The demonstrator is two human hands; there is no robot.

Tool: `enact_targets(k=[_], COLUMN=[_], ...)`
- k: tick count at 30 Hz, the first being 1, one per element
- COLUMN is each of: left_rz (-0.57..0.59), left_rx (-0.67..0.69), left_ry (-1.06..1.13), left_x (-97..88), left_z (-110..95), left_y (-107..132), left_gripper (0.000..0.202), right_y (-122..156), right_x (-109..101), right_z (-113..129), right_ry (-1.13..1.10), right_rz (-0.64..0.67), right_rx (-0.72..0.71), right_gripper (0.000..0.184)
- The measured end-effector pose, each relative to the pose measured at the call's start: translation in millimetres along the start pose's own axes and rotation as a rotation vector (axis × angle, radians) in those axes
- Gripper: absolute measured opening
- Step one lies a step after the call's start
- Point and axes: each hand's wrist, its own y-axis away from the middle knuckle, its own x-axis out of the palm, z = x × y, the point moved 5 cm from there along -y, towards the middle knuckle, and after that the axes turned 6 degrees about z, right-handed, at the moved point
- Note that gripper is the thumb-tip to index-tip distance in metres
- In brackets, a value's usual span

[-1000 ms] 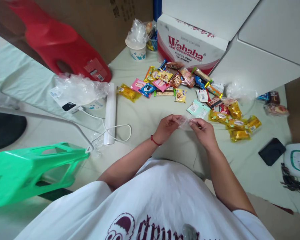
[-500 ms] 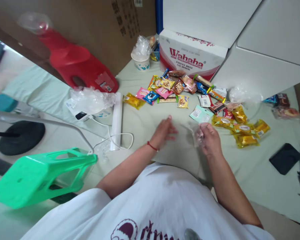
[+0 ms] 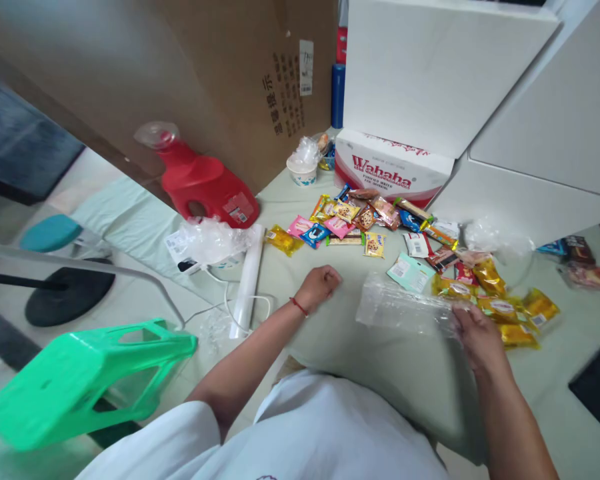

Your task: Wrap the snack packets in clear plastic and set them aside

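My right hand (image 3: 480,333) grips one end of a clear plastic bag (image 3: 397,310), which stretches flat to the left above the table. Near the middle of the table, my left hand (image 3: 320,287), with a red string on its wrist, is curled closed; nothing shows in it. A mint-green packet (image 3: 411,272) lies just beyond the bag. Several yellow-wrapped snacks (image 3: 500,308) are close to my right hand. Farther back is a pile of small wrapped snacks (image 3: 365,219), with a yellow cookie packet (image 3: 375,245) at its front.
A Wahaba-style printed water carton (image 3: 390,170) stands behind the pile, beside a paper cup (image 3: 303,175). On the left are a red jug (image 3: 213,190), a white roll (image 3: 247,283), a cable and a green stool (image 3: 90,373). A black item (image 3: 597,387) lies far right.
My right hand has moved right, and the plastic bag, bunched before, is now spread out from it. My left hand's fingers have curled closed. The view has tilted upward.
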Motion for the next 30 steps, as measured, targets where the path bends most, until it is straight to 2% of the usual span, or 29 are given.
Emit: enact_targets(k=[2,4,6,7,8,10,13,16,19,20,22,25,27,29,30], left_rz=[-0.149,-0.339,-0.653,-0.748,-0.794,-0.755,-0.619,-0.572,-0.535,-0.517,-0.472,-0.376,-0.277,-0.063,0.078], left_rx=[0.063,0.158,0.278,0.303,0.318,0.332,0.290,0.213,0.176,0.181,0.211,0.284,0.331,0.335,0.331], left_ry=[-0.032,-0.103,-0.327,-0.407,-0.477,-0.597,-0.704,-0.746,-0.795,-0.813,-0.854,-0.919,-0.977,-1.195,-1.277], left_x=[-27.4,-54.8,-83.8,-95.3,-105.2,-121.2,-142.9,-162.0,-168.1,-166.0,-154.6,-115.8,-72.9,-14.4,16.7], left_z=[-21.7,-54.0,-93.7,-110.8,-125.8,-148.2,-161.5,-160.1,-156.2,-155.6,-155.9,-157.6,-157.5,-150.8,-144.2], left_y=[-23.7,-54.2,-84.3,-101.2,-119.2,-155.5,-195.1,-209.8,-208.0,-204.5,-191.9,-151.9,-109.1,-60.5,-36.4], left_gripper=[0.010,0.005,0.003,0.006,0.014,0.035,0.053,0.038,0.036,0.033,0.022,0.024,0.025,0.031,0.033], right_y=[-3.5,-1.8,3.3,6.4,9.3,13.5,15.4,16.0,20.4,23.0,30.2,45.8,53.1,55.4,54.9], right_x=[-13.2,-18.8,-22.1,-24.2,-26.7,-32.7,-42.9,-44.8,-31.9,-25.7,-15.0,-17.4,-28.1,-27.2,-17.2], right_z=[-10.0,-17.4,-20.6,-20.5,-19.7,-18.1,-19.9,-29.7,-41.2,-43.1,-40.9,-12.4,31.1,86.5,110.4], right_ry=[0.220,0.392,0.490,0.519,0.541,0.573,0.613,0.650,0.660,0.662,0.713,0.884,0.983,1.004,0.991], right_rz=[-0.072,-0.090,-0.106,-0.122,-0.140,-0.156,-0.151,-0.130,-0.082,-0.037,0.137,0.444,0.461,0.336,0.307], right_rx=[-0.036,-0.057,-0.074,-0.084,-0.093,-0.107,-0.114,-0.105,-0.131,-0.160,-0.229,-0.340,-0.444,-0.616,-0.694], right_gripper=[0.038,0.039,0.041,0.041,0.041,0.041,0.043,0.044,0.043,0.043,0.045,0.058,0.063,0.061,0.060])
